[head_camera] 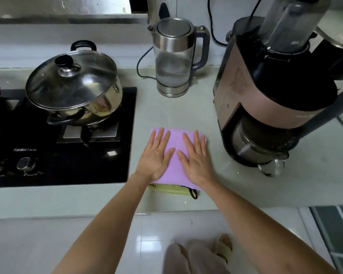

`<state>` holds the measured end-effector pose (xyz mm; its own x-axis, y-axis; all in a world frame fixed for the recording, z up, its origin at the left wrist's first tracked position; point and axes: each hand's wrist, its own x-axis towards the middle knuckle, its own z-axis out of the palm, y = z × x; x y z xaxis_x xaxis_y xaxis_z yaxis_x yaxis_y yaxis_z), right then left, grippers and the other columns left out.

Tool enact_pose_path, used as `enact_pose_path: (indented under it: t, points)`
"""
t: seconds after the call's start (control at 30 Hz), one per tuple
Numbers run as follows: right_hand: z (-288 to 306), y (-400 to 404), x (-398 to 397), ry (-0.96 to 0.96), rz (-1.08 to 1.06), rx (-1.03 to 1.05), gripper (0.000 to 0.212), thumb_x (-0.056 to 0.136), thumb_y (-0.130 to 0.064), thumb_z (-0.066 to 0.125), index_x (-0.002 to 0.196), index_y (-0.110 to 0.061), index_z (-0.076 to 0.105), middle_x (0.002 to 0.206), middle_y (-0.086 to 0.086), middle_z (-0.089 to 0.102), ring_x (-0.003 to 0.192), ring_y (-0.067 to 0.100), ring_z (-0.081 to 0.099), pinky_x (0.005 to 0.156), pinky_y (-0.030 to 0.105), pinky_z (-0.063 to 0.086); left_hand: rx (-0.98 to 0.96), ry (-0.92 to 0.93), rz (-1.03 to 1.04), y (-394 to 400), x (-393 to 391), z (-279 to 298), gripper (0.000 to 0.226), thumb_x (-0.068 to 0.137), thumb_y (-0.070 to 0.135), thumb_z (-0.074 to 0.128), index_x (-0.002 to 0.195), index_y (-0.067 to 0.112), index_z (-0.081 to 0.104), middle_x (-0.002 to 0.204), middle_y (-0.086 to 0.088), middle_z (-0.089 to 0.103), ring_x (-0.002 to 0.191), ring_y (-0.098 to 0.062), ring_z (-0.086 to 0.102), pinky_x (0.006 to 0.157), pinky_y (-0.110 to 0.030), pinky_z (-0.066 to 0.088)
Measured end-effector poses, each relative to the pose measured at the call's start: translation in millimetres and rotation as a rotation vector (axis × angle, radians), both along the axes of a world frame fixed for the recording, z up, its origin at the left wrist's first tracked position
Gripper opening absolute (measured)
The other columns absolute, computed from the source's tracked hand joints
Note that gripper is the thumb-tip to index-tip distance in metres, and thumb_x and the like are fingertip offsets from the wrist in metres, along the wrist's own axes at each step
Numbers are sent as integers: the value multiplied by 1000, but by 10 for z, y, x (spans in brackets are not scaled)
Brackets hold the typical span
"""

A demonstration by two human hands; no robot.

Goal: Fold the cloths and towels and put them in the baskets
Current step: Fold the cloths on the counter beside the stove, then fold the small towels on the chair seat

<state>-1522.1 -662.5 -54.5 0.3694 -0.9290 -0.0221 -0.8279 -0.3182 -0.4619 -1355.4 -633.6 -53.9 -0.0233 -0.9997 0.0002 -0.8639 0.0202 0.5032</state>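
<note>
A: Stove [59, 139] sits at far left, black glass top, with a steel pot [75, 86] under a glass lid on its burner. What do I log next, moving right?

B: I note the left hand [156, 155] flat on the purple cloth [175, 163], palm down, fingers spread and closed on nothing. The cloth lies folded on the pale countertop [166, 111], just beside the stove's right edge.

A: And under it?

B: I see a green cloth [170, 189] showing at the near edge beneath the purple one, a black loop at its right corner. The right hand [196, 161] presses flat on the cloth's right half, fingers also spread, gripping nothing.

A: Behind and right?

B: I record a glass kettle [174, 60] standing behind the cloth, well apart, and a pink blender [265, 99] at the right, near the cloth but not touching. I see no basket in view.
</note>
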Motion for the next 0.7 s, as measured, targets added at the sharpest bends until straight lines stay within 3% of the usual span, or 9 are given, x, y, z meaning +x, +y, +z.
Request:
enact_pose_path:
  t: [0.1,0.17,0.23,0.3,0.37,0.4,0.47,0.6,0.7]
  points:
    - [24,3,17,-74,-20,96,83,80,-67,6,152,-26,9,160,8,-8,146,28,-13,118,36,-11,107,-107,6,-6,-10,126,74,91,66,9,153,24,3,160,4,-5,146,-14,-15,120,-42,-1]
    - [101,80,-32,-190,-86,149,76,88,-61,17,152,-20,15,160,7,-3,147,23,-5,120,35,0,180,-223,38,1,-64,298,63,98,54,19,153,25,5,161,5,-3,147,-16,-11,119,-50,-3]
    - [163,206,-169,-321,-161,207,59,99,-43,36,150,-15,25,159,10,13,144,21,18,117,32,17,91,-276,95,23,-139,515,57,99,46,27,149,18,25,158,-3,19,148,-24,6,117,-51,0]
    - [214,403,-409,-395,-188,225,47,99,-34,43,141,-13,40,142,14,45,126,29,47,105,39,37,-42,-231,94,97,-302,754,56,94,46,28,134,14,48,140,-8,48,135,-30,36,114,-50,19]
    - [289,610,-738,-403,-242,215,33,97,-35,44,115,-10,55,107,15,65,97,34,61,85,42,48,-76,-131,-11,217,-632,960,48,91,42,32,122,15,57,120,-6,62,111,-30,56,96,-41,42]
    - [329,711,-932,-407,-283,218,34,97,-38,42,100,-7,57,92,15,66,87,35,62,78,42,49,-66,-121,-84,286,-866,1026,38,93,36,38,119,17,58,115,-4,64,105,-29,58,86,-38,46]
    - [415,947,-1379,-403,-365,216,40,93,-42,39,82,-7,55,77,14,65,74,33,62,72,45,50,-39,-135,-233,426,-1413,1084,28,95,28,43,118,21,58,112,2,66,103,-25,60,80,-35,48]
    - [468,1647,-2552,-365,-627,153,27,96,-24,47,81,-6,60,78,13,67,74,32,63,73,45,52,31,-189,-539,758,-2677,973,23,93,28,44,110,26,59,111,1,67,103,-26,61,80,-36,48]
    - [430,2489,-3517,-313,-886,158,29,95,-26,44,84,-6,61,81,14,68,78,32,64,73,44,52,54,-246,-790,1224,-3660,873,19,92,27,43,102,24,59,107,-4,67,99,-30,62,76,-37,49]
